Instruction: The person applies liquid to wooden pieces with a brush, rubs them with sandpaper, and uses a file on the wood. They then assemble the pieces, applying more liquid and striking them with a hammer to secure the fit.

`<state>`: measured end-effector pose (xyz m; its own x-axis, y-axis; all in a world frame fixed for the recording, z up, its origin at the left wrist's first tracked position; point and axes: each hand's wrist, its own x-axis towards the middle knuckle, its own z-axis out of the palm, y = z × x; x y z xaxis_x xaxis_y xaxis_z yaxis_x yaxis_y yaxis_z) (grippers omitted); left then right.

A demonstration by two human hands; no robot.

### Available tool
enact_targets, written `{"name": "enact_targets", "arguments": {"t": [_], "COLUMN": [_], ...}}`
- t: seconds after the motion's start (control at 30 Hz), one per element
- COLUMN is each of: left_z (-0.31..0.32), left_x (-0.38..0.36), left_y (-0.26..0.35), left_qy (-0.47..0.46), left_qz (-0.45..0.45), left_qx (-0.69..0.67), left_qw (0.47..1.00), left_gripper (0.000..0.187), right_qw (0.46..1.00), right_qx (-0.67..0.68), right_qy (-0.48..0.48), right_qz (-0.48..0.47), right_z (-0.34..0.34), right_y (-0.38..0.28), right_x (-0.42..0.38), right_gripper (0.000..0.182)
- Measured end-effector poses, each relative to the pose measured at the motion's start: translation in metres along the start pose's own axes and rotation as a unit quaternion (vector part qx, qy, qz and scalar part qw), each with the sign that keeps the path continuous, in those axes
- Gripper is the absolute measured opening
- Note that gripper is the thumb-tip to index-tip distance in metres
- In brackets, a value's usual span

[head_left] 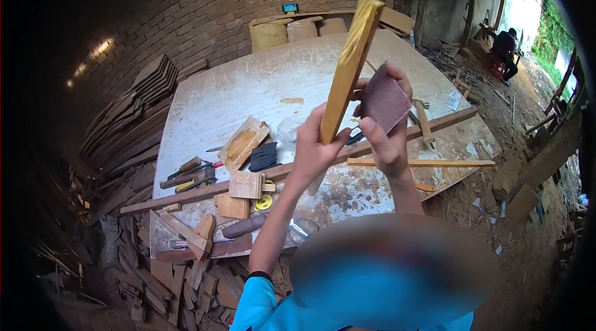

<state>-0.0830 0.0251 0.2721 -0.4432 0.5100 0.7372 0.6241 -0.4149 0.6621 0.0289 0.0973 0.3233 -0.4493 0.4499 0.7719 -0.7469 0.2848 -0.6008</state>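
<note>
Left grip (313, 152) holds wooden bar (349, 67) — right grip (392, 148), sandpaper (385, 100).

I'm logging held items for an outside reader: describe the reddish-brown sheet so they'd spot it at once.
Start at the big pale worktable. Above it, the left hand grips a long wooden bar and the right hand holds the sheet. It is broad, thin and dull reddish-brown, unlike the narrow, yellowish wooden bar beside it.

Woodworking workshop, brick wall (217, 11), stacked boards (133, 111), wood scraps (195, 290), hand tools (424, 124) on worktable (217, 98)
</note>
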Motion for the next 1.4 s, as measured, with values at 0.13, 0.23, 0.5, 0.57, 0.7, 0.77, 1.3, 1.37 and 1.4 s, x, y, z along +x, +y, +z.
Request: {"name": "enact_targets", "arguments": {"t": [0.13,0.23,0.5,0.57,0.7,0.77,1.3,1.37,1.4], "left_z": [0.001,0.0,0.005,0.008,0.006,0.001,0.02,0.02,0.02], "left_x": [-0.011,-0.013,-0.027,-0.033,-0.024,-0.013,-0.028,-0.029,-0.036], "left_y": [-0.003,-0.002,-0.017,-0.014,0.012,0.036,0.009,0.028,0.029], "left_qy": [-0.044,-0.025,-0.025,-0.069,-0.184,-0.266,-0.447,-0.34,-0.225], "left_qz": [-0.017,-0.007,0.01,-0.034,-0.019,-0.06,-0.262,-0.223,-0.103], "left_qx": [0.025,0.04,0.047,0.013,-0.024,-0.051,-0.441,-0.359,-0.253], "left_qw": [0.999,0.999,0.999,0.997,0.982,0.961,0.733,0.84,0.935], "left_gripper": [0.053,0.053,0.049,0.049,0.049,0.05,0.024,0.024,0.026], "right_qw": [0.999,0.999,0.999,0.999,0.995,0.974,0.943,0.964,0.97], "right_qx": [-0.023,-0.018,0.01,-0.009,0.033,0.201,0.324,0.262,0.228], "right_qy": [0.013,0.004,0.017,0.033,0.094,0.05,-0.061,-0.003,0.064], "right_qz": [0.02,0.026,0.028,0.012,0.023,0.09,0.05,0.042,0.053], "right_z": [0.019,0.025,0.016,0.013,-0.002,-0.032,-0.021,-0.023,-0.026], "right_y": [0.001,0.004,0.016,0.007,-0.015,-0.018,-0.032,-0.033,-0.033], "right_x": [0.001,0.006,0.005,0.006,0.0,-0.003,-0.011,-0.013,-0.014], "right_gripper": [0.08,0.077,0.073,0.075,0.07,0.071,0.088,0.08,0.07]}}
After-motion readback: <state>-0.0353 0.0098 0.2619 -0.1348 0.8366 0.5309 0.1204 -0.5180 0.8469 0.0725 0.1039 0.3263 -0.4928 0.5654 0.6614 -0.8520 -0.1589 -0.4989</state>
